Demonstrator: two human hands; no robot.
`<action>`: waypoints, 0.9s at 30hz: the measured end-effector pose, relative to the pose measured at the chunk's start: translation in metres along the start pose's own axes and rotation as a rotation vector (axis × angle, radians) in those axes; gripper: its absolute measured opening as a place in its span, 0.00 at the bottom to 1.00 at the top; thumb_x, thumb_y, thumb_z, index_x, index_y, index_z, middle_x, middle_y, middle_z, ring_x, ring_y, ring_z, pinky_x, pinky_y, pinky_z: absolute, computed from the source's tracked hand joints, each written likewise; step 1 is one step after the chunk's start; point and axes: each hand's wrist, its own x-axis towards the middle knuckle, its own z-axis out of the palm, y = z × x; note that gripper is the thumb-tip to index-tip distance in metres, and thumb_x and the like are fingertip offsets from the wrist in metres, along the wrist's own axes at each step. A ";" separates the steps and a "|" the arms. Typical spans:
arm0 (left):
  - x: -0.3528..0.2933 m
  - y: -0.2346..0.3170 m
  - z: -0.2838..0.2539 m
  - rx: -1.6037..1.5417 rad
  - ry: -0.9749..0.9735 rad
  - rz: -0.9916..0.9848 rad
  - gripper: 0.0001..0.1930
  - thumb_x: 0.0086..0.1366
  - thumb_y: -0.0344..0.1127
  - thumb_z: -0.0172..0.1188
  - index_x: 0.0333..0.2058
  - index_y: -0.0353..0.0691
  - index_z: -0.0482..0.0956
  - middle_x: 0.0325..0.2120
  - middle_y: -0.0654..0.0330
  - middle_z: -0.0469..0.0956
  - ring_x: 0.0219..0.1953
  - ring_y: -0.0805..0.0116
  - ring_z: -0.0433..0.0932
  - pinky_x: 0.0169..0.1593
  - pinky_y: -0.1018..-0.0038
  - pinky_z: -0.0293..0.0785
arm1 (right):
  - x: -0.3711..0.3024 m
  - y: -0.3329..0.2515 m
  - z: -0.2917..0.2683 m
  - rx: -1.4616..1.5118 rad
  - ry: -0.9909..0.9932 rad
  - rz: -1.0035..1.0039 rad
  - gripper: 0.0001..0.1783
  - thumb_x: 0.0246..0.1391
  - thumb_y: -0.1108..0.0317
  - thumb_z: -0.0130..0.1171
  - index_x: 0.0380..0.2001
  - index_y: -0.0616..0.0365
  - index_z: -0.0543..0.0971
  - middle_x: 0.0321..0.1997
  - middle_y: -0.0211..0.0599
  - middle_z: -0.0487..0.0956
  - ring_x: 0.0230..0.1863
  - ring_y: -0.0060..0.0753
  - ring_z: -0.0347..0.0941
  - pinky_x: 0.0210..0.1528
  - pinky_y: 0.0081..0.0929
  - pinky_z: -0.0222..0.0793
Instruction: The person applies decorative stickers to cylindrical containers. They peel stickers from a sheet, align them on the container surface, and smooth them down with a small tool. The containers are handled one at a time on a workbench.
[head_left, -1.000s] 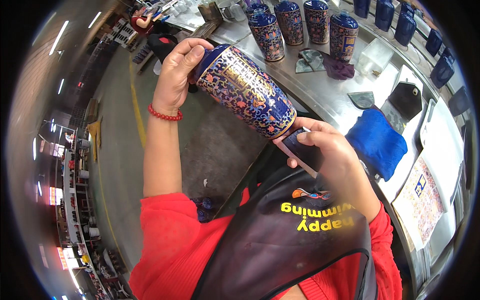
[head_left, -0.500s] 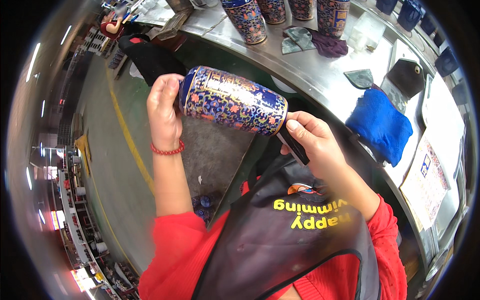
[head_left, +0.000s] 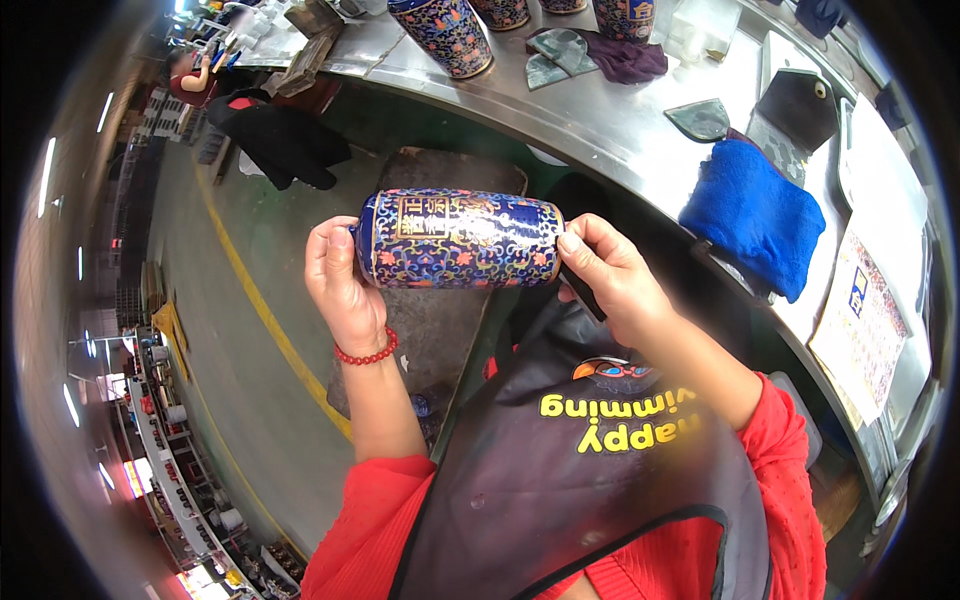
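Observation:
A dark blue ceramic bottle with a colourful floral pattern and a gold-framed panel lies level in the air before my chest. My left hand, a red bead bracelet at its wrist, is closed round the narrower left end. At the other end, my right hand has its thumb and fingers against the gold-edged rim. A flat black tool is also in that hand, pointing down and left; its kind is unclear. Light glares off the glossy side of the bottle.
On the metal bench stand several similar patterned bottles. Nearby lie a purple cloth, greenish flat scrapers, a folded blue towel and a patterned sheet. A dark garment hangs beyond the bench's left part.
The bottle has gone from sloping down to the right to nearly level, and turned so its panel faces up more. My left hand has moved lower; both hands keep their hold.

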 end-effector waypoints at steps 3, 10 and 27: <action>-0.004 -0.005 0.002 -0.020 0.009 -0.013 0.12 0.75 0.39 0.58 0.42 0.34 0.77 0.32 0.63 0.80 0.32 0.79 0.78 0.39 0.81 0.76 | -0.003 0.000 -0.006 0.091 -0.039 0.030 0.13 0.71 0.53 0.55 0.42 0.51 0.76 0.39 0.25 0.78 0.39 0.17 0.72 0.40 0.21 0.70; -0.009 -0.020 0.008 0.002 -0.009 -0.047 0.14 0.75 0.41 0.57 0.43 0.33 0.76 0.32 0.61 0.81 0.33 0.78 0.79 0.40 0.80 0.77 | -0.006 0.008 -0.019 0.107 -0.087 -0.019 0.11 0.69 0.58 0.58 0.41 0.53 0.74 0.39 0.26 0.76 0.42 0.18 0.71 0.39 0.23 0.69; -0.007 -0.031 0.010 0.003 -0.061 -0.065 0.16 0.75 0.43 0.58 0.45 0.33 0.75 0.33 0.60 0.81 0.34 0.76 0.80 0.41 0.79 0.78 | -0.006 0.013 -0.037 -0.069 -0.097 -0.127 0.09 0.66 0.63 0.59 0.37 0.58 0.75 0.52 0.33 0.67 0.45 0.21 0.67 0.45 0.22 0.68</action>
